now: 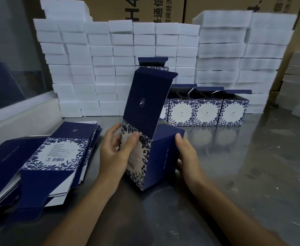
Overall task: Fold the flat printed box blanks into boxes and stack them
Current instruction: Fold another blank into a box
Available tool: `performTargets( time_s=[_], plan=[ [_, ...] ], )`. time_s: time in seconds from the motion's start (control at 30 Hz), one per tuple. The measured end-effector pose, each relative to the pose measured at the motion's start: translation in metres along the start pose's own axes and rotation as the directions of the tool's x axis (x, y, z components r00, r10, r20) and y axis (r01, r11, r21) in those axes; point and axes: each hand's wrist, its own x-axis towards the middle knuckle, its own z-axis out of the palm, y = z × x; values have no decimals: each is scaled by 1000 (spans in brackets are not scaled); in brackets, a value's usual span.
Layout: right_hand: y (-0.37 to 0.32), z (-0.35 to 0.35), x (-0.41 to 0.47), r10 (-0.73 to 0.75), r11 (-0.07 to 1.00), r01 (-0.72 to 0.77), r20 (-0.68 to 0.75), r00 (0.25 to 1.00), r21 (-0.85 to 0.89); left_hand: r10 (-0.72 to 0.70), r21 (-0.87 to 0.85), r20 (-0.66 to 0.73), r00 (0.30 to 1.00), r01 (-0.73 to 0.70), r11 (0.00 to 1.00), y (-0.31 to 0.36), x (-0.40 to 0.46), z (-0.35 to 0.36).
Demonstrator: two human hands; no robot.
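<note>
From the head view, we hold the half-opened box blank upright on the metal table, left hand pinching its floral panel, right hand curled round the navy side to square it; flat blanks wait left, folded boxes behind

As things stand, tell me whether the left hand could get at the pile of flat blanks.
Probably yes. The pile of flat blanks lies just to the left of the left hand with bare table between, nothing blocking. But that hand's grip is on the half-folded box, so it must let go first.
</note>
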Motion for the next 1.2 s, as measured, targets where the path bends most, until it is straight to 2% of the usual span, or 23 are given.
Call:
performTargets(
  time_s=[0.13, 0.27, 0.33, 0.4, 0.57, 0.7, 0.87, 0.97, 1.03, 1.13, 1.2],
  plan=[
    [-5, 3, 1, -31, 996, 20, -121, 992, -88, 80, 37, 13, 997, -81, 996, -3, -1, 1],
    [-6, -1, 5, -176, 952, 97, -260, 949, -289, 160, 131, 1, 987, -159, 979, -5, -2, 1],
    [-7, -3, 7, -206, 939, 118, -252, 946, -324, 178, 161, 12, 984, -178, 971, -8, -1, 0],
    [-5, -2, 7, -174, 941, 94, -227, 958, -325, 188, 177, 16, 982, -188, 966, -8, 0, 0],
    [-8, 3, 3, -73, 967, 28, -171, 983, -253, 203, 117, -90, 975, -192, 974, -4, 5, 1],
    [-10, 7, 1, -58, 971, 39, -75, 996, -235, 260, 106, -121, 958, -248, 963, -2, 5, 2],
    [-11, 7, 4, -96, 960, 64, -105, 990, -271, 325, 182, -155, 933, -296, 937, -1, 4, 4],
    [-8, 6, 2, -160, 931, 107, -127, 979, -349, 317, 162, -181, 931, -290, 943, -2, 4, 4],
    [-8, 7, -1, -256, 907, 178, -164, 953, -383, 318, 164, -182, 931, -290, 943, -2, 3, 6],
    [-16, 14, -6, -461, 824, 338, -193, 866, -455, 374, 219, -135, 918, -340, 914, 1, 0, 9],
    [-19, 16, -7, -587, 722, 424, -159, 794, -547, 466, 361, -59, 883, -416, 834, 1, 0, 8]
  ],
)
